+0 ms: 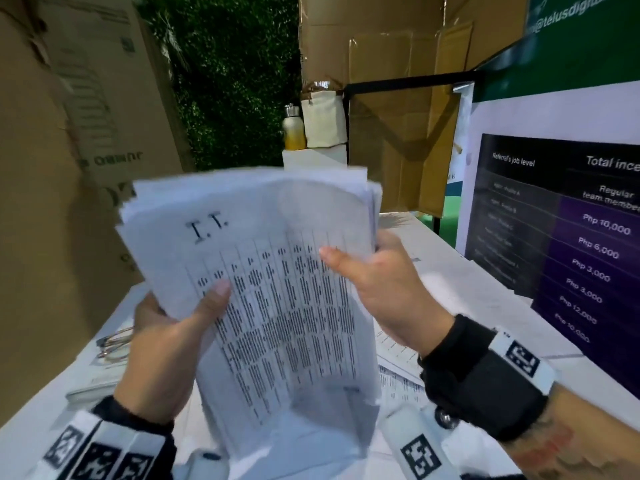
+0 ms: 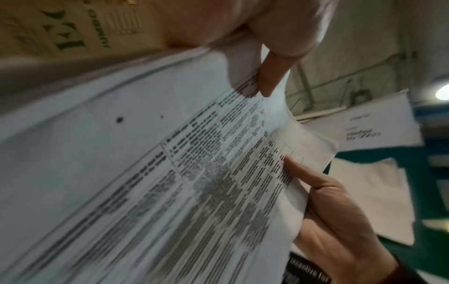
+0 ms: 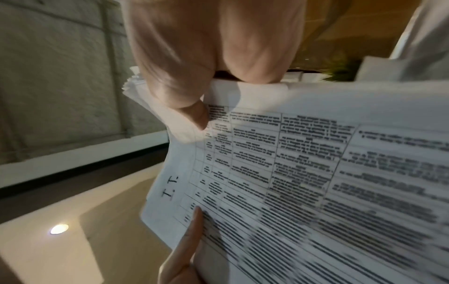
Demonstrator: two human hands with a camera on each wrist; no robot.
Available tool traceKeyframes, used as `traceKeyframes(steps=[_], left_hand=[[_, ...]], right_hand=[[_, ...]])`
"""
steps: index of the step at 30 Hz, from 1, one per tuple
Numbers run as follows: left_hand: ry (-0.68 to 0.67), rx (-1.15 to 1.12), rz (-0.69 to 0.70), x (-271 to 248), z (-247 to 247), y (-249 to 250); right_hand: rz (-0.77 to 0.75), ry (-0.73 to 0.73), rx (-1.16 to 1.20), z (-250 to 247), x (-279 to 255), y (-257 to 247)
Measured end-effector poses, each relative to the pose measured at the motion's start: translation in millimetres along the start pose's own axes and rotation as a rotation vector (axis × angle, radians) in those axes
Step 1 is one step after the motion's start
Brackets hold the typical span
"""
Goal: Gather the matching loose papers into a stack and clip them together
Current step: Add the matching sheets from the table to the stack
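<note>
A thick stack of printed papers (image 1: 263, 271), its top sheet a table headed "I.T.", is held up off the white table. My left hand (image 1: 173, 334) grips the stack's left edge, thumb pressed on the top sheet. My right hand (image 1: 381, 289) holds the right edge, thumb on the front and fingers behind. The left wrist view shows the stack of papers (image 2: 145, 173) close up with my left hand's thumb (image 2: 272, 76) on it and my right hand (image 2: 335, 221) at its far edge. In the right wrist view my right hand's thumb (image 3: 194, 113) pinches the stack of papers (image 3: 303, 182).
More loose sheets (image 1: 398, 368) lie on the table (image 1: 450, 271) under my right wrist. A metal ring binder clip (image 1: 114, 344) rests at the table's left. Cardboard boxes (image 1: 52, 150) stand left and behind. A dark poster (image 1: 561, 237) stands to the right. A bottle (image 1: 293, 128) sits at the back.
</note>
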State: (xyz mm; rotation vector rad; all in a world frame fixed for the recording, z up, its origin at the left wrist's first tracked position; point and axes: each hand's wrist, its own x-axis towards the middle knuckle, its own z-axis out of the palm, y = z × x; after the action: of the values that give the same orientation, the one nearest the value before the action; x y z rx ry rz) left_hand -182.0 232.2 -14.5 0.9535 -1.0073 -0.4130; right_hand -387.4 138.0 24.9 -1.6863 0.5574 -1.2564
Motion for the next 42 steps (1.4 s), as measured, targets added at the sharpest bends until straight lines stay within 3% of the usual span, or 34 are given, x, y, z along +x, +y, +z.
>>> traceKeyframes(steps=[3,5,9,13,17,24,28,30,33,35,40,42], left_hand=[[-0.021,0.135,-0.173,-11,-8,-25],[-0.004,0.212,-0.207,-9,-17,-35],[0.069,0.219,-0.217,4,-24,-34],[0.149,0.140,-0.309,14,-19,-30],[0.180,0.080,-0.346,13,-19,-41],[0.159,0.030,-0.372,11,-19,-41],[0.168,-0.010,-0.388,12,-16,-42],[0.156,-0.045,-0.396,11,-14,-42],[0.138,-0.087,-0.403,13,-17,-45],[0.126,-0.103,-0.413,16,-24,-53],[0.187,-0.187,-0.491,26,-52,-89],[0.152,-0.159,-0.517,24,-50,-86]], right_hand=[[0.201,-0.178,-0.043,-13,-18,21],[0.324,-0.264,-0.115,-33,-20,31],[0.509,-0.034,-0.497,-109,3,56],[0.780,0.213,-0.662,-191,8,85],[0.963,0.187,-1.008,-237,2,122],[0.959,0.109,-1.140,-275,-3,132],[0.972,-0.011,-1.286,-278,-6,124],[0.986,0.017,-1.181,-281,-9,123],[0.928,0.188,-0.699,-279,-16,118],[0.917,0.229,-0.515,-267,-22,109],[1.101,-0.110,-0.770,-230,-38,93],[1.115,-0.128,-0.800,-231,-35,92]])
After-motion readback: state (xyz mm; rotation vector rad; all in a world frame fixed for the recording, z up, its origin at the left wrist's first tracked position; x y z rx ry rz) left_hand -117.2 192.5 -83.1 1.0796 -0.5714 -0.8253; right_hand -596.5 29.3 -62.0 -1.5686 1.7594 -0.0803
